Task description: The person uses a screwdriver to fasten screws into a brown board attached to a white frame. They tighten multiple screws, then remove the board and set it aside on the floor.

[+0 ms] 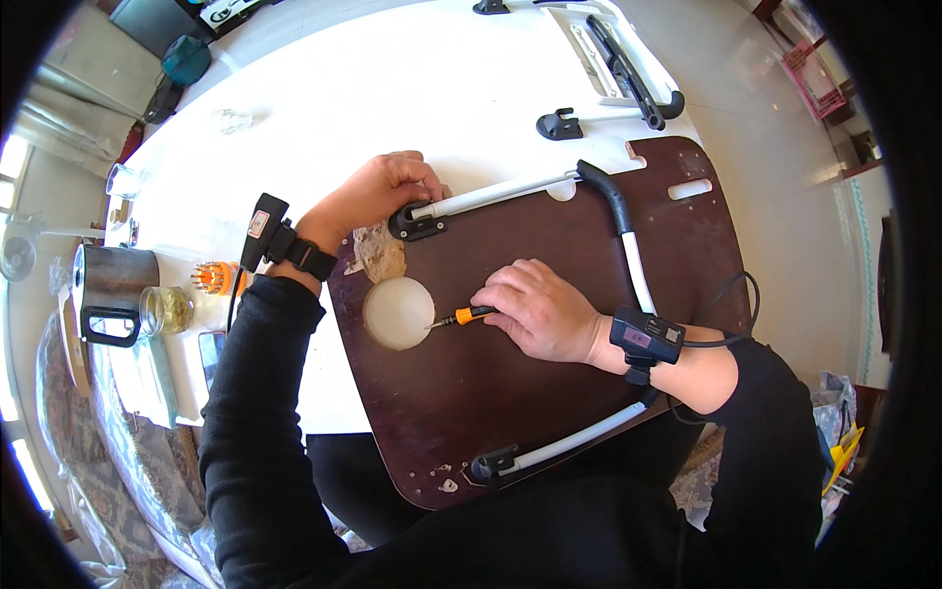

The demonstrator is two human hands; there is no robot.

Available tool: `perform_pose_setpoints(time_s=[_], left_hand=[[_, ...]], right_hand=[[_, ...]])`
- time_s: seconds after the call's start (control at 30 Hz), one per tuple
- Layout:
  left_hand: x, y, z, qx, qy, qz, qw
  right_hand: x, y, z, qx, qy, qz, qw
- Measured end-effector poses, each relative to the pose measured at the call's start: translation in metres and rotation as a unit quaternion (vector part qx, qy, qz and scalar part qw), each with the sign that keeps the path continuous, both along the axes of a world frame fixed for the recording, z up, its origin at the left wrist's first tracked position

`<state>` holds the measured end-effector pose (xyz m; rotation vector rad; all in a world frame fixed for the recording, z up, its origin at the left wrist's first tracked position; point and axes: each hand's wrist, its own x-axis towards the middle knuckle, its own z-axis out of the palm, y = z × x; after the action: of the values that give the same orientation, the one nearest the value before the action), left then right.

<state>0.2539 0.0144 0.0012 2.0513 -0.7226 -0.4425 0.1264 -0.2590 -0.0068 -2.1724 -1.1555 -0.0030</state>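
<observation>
Dark brown wood makes up the board (549,363) that lies across the person's lap and the near edge of the white table (392,88), its underside turned up. A round hole (398,312) is cut through it near its left edge, and a white tube leg (628,245) with a black foam sleeve bends around its upper and right sides, running down to a black bracket (494,462) near the bottom edge.

The right hand (540,309) rests on the middle of the board, fingers curled shut around a small screwdriver (459,316). The tool has an orange collar and a thin metal tip that juts out to the left of the hand, reaching just over the rim of the hole.

The left hand (378,191) sits at the board's upper left corner, fingers bent down over another black bracket (417,222) where the white tube ends; it presses on or grips that bracket, and how tightly cannot be told. Just below it a tan patch of chipped surface (379,253) shows on the board.

Both wrists carry black strapped devices. Farther up the table lie a loose black bracket (558,125) and a second white leg frame (618,59). To the left stand a metal mug (110,292), a glass jar (167,309) and an orange bit holder (214,278).
</observation>
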Motion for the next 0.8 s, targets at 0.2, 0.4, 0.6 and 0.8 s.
perform_pose_setpoints(time_s=[0.2,0.4,0.6,0.8], left_hand=[[0.002,-0.002,0.001,0.044,-0.046,0.014,0.998],[-0.038,0.001,0.020,0.028,-0.025,0.230,0.972],[-0.167,-0.019,0.029,-0.223,0.111,0.420,0.873],[-0.170,-0.037,0.016,-0.271,0.122,0.467,0.833]], right_hand=[[0.001,0.000,0.000,-0.004,0.003,0.000,1.000],[-0.001,-0.002,-0.001,0.010,-0.048,-0.027,0.998],[0.022,0.007,0.018,0.106,-0.076,-0.079,0.988],[0.114,0.064,0.029,-0.003,0.050,-0.157,0.986]])
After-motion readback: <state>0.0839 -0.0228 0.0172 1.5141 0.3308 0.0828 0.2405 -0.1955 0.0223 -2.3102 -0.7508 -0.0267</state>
